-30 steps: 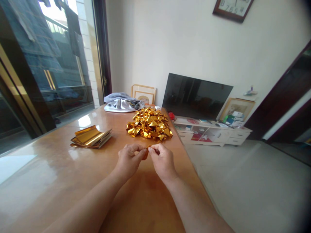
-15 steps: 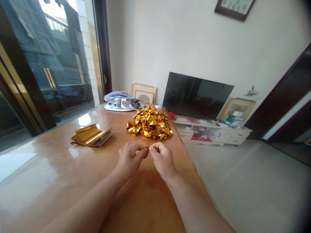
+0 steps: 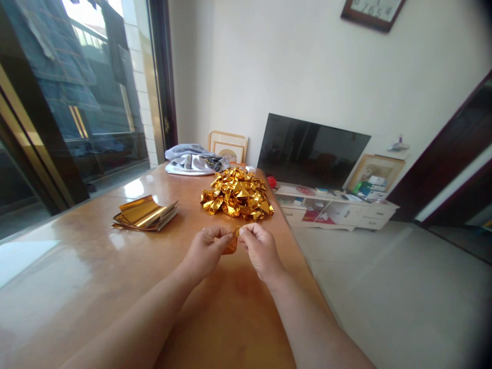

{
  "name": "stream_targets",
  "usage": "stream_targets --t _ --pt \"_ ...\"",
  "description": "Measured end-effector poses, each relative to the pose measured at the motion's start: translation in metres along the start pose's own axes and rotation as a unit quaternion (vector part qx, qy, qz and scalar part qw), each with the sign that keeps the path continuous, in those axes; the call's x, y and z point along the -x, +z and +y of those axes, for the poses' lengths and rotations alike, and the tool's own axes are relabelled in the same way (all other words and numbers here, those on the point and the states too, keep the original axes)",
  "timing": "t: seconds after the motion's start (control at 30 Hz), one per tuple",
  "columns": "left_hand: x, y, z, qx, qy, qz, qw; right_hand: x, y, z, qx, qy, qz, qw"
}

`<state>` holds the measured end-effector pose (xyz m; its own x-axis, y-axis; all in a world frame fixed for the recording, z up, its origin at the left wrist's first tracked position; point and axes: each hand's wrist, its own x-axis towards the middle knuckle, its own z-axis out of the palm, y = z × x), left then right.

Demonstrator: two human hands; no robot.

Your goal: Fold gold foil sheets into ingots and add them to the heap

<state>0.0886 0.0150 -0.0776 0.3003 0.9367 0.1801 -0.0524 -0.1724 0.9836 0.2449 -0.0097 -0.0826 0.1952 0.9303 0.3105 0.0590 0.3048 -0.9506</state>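
Observation:
Between my hands is a small folded piece of gold foil paper (image 3: 230,247), partly covered by my fingers. My left hand (image 3: 207,250) pinches its left side between thumb and fingers. At the top right corner, the thumb and forefinger of my right hand (image 3: 260,249) are closed on it. Just beyond my hands lies a heap of folded gold foil pieces (image 3: 238,195). Over to the left rests a stack of flat gold foil sheets (image 3: 145,213), its upper sheets curling.
The glossy wooden table (image 3: 115,287) has its right edge close beside my right arm. Folded grey-blue cloth (image 3: 196,160) sits at the far end near a picture frame (image 3: 228,143). Past the edge stand a television (image 3: 313,151) and a low white cabinet (image 3: 346,212).
More of the foil piece now shows below my fingers, and my fingertips have drawn slightly apart. The heap and the stack look the same.

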Motion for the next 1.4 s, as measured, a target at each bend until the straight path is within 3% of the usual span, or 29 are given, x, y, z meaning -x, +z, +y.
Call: stream_targets --t 0.17,0.6,0.87,1.1,1.4 --pt "0.000 -0.003 0.006 0.072 -0.049 -0.029 0.996 -0.002 -0.004 -0.003 -0.028 0.040 0.015 0.999" --pt "0.002 -0.005 0.008 0.084 -0.092 -0.092 0.988 0.001 -0.006 -0.014 -0.101 0.089 -0.065 0.989" --pt "0.002 -0.005 0.010 0.059 -0.078 -0.116 0.989 0.001 -0.005 -0.013 -0.071 0.083 -0.049 0.993" --pt "0.001 -0.006 0.006 0.053 -0.069 -0.118 0.989 0.002 -0.006 -0.013 -0.042 0.064 -0.082 0.994" --pt "-0.003 -0.014 0.003 0.053 -0.065 -0.105 0.991 -0.002 -0.009 -0.011 -0.049 0.062 -0.043 0.996"
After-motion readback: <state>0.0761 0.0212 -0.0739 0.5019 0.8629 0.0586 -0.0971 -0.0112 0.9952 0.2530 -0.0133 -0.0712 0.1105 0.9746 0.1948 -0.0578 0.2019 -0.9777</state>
